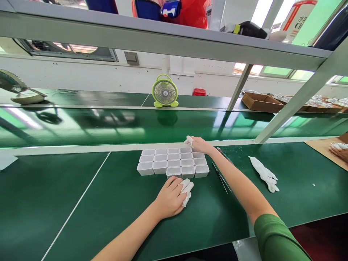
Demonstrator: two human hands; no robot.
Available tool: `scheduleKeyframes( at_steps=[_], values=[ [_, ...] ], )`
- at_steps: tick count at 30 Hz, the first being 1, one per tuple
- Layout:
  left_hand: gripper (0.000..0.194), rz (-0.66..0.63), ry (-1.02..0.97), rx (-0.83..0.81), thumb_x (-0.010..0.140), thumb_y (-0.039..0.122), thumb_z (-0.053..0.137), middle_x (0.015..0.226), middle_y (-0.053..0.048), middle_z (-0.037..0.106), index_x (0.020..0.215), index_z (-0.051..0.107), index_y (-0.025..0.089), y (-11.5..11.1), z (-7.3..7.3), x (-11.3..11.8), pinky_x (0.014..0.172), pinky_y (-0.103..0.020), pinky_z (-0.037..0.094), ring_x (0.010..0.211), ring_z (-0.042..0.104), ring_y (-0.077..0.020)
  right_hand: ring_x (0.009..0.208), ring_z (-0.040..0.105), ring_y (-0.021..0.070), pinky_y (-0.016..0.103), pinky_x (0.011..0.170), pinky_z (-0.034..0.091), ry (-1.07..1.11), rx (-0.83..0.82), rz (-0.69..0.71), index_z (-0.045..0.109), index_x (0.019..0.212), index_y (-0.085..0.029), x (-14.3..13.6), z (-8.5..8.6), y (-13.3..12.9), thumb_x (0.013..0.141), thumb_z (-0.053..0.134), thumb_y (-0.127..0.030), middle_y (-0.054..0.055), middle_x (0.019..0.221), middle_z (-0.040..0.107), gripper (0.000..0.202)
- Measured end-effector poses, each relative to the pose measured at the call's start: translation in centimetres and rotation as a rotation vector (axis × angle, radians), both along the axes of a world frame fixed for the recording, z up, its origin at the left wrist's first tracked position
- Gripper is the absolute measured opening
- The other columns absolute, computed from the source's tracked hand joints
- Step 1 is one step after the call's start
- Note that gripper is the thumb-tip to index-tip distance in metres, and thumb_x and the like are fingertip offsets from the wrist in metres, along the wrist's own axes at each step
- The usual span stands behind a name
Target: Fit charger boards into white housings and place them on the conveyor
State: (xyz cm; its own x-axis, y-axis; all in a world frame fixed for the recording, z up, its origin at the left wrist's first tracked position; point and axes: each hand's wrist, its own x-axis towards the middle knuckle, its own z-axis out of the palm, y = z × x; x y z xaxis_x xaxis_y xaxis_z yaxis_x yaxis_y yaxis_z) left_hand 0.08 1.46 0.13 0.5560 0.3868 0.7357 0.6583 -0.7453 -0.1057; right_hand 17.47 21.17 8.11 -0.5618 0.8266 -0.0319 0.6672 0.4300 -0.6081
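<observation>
- Near the middle of the dark green tabletop [116,195] stand the small, open-topped, translucent white plastic containers [174,163], packed side by side in a block.
- The grouping looks well formed, yet its near edge is stepped: the two left columns stop short, while the three right columns come farther toward the near side.
- No contents can be made out inside the containers, so whether any has been filled cannot be told.
- At the near edge of the block, the left hand [170,197] lies palm down, its fingers bent and close together, with white finger coverings [187,188] on several; its underside is hidden — whether it grips anything, I cannot tell.
- The right hand [199,144] reaches to the far right corner, fingers bunched just above or beside the containers; its fingertips are covered in white too, and any grip is unclear.
- Right of the block lie thin metal tweezers [216,169] with their legs apart, and a slim dark tool [220,150] partly behind the right forearm.
- Farther right rests a limp white glove [263,174] — well apart from both hands — and at the right edge another person's hand [339,151] is over brown cardboard [322,148].
</observation>
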Motion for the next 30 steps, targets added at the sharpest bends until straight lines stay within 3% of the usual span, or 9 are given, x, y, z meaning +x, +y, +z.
scheduleKeyframes(
  at_steps=[4, 8, 11, 14, 17, 21, 25, 30],
  values=[
    [0.011, -0.010, -0.016, 0.010, 0.085, 0.019, 0.056, 0.085, -0.009, 0.068, 0.077, 0.064, 0.021, -0.3, 0.3, -0.2, 0.084, -0.041, 0.044, 0.081, 0.058, -0.0220, 0.097, 0.068, 0.0253, 0.035, 0.087, 0.051, 0.045, -0.043, -0.023, 0.071, 0.102, -0.020, -1.1, 0.8, -0.8, 0.102, 0.033, -0.036, 0.010, 0.113, 0.074, 0.040],
    [0.023, 0.055, -0.124, 0.020, 0.086, 0.017, 0.054, 0.097, -0.009, 0.070, 0.106, 0.066, 0.022, -0.3, 1.0, -1.2, 0.088, -0.042, 0.045, 0.088, 0.061, -0.0230, 0.110, 0.065, 0.0270, 0.040, 0.099, 0.048, 0.110, -0.030, -0.038, 0.070, 0.113, -0.019, -1.5, 2.0, -2.4, 0.103, 0.030, -0.036, 0.011, 0.123, 0.071, 0.045],
    [0.040, 0.205, -0.266, 0.043, 0.086, 0.016, 0.056, 0.109, -0.012, 0.068, 0.125, 0.059, 0.022, 0.5, 1.6, -3.0, 0.090, -0.044, 0.046, 0.098, 0.063, -0.0264, 0.128, 0.055, 0.0270, 0.044, 0.112, 0.039, 0.172, 0.020, -0.061, 0.064, 0.127, -0.020, -0.6, 2.9, -4.6, 0.103, 0.029, -0.036, 0.009, 0.135, 0.065, 0.046],
    [0.041, 0.411, -0.483, -0.026, 0.090, 0.019, 0.055, 0.120, -0.014, 0.064, 0.130, 0.057, 0.023, 1.5, 2.3, -5.1, 0.100, -0.047, 0.045, 0.118, 0.058, -0.0297, 0.136, 0.049, 0.0260, 0.047, 0.119, 0.032, 0.282, 0.086, -0.127, 0.061, 0.133, -0.023, 1.6, 3.0, -7.1, 0.103, 0.030, -0.041, 0.008, 0.142, 0.060, 0.047],
    [0.039, 0.553, -0.854, -0.319, 0.093, 0.026, 0.053, 0.131, -0.013, 0.057, 0.131, 0.057, 0.022, 2.5, 2.5, -6.7, 0.111, -0.049, 0.039, 0.133, 0.046, -0.0303, 0.138, 0.049, 0.0254, 0.048, 0.119, 0.033, 0.416, 0.073, -0.243, 0.061, 0.132, -0.027, 4.3, 1.8, -9.1, 0.101, 0.036, -0.049, 0.006, 0.140, 0.062, 0.045],
    [0.042, 0.560, -1.363, -0.656, 0.095, 0.034, 0.050, 0.140, -0.011, 0.052, 0.136, 0.052, 0.025, 3.7, 1.4, -7.5, 0.117, -0.046, 0.036, 0.133, 0.048, -0.0267, 0.136, 0.051, 0.0270, 0.050, 0.119, 0.035, 0.542, 0.070, -0.414, 0.062, 0.129, -0.029, 7.0, -0.9, -10.7, 0.096, 0.047, -0.057, 0.006, 0.140, 0.062, 0.045],
    [0.040, 0.540, -1.434, -0.699, 0.096, 0.036, 0.046, 0.136, -0.009, 0.057, 0.134, 0.052, 0.025, 4.7, 0.0, -7.7, 0.116, -0.042, 0.040, 0.132, 0.052, -0.0243, 0.136, 0.052, 0.0291, 0.054, 0.118, 0.038, 0.652, 0.000, -0.503, 0.062, 0.127, -0.030, 8.0, -3.5, -11.7, 0.095, 0.050, -0.055, 0.008, 0.138, 0.063, 0.042],
    [0.038, 0.567, -1.429, -0.702, 0.095, 0.036, 0.047, 0.140, -0.008, 0.056, 0.131, 0.055, 0.025, 4.6, 0.1, -7.9, 0.119, -0.046, 0.037, 0.134, 0.050, -0.0269, 0.136, 0.052, 0.0298, 0.056, 0.116, 0.040, 0.635, -0.067, -0.440, 0.056, 0.133, -0.030, 7.6, -5.2, -12.4, 0.093, 0.053, -0.046, 0.010, 0.144, 0.057, 0.043]
  ],
)
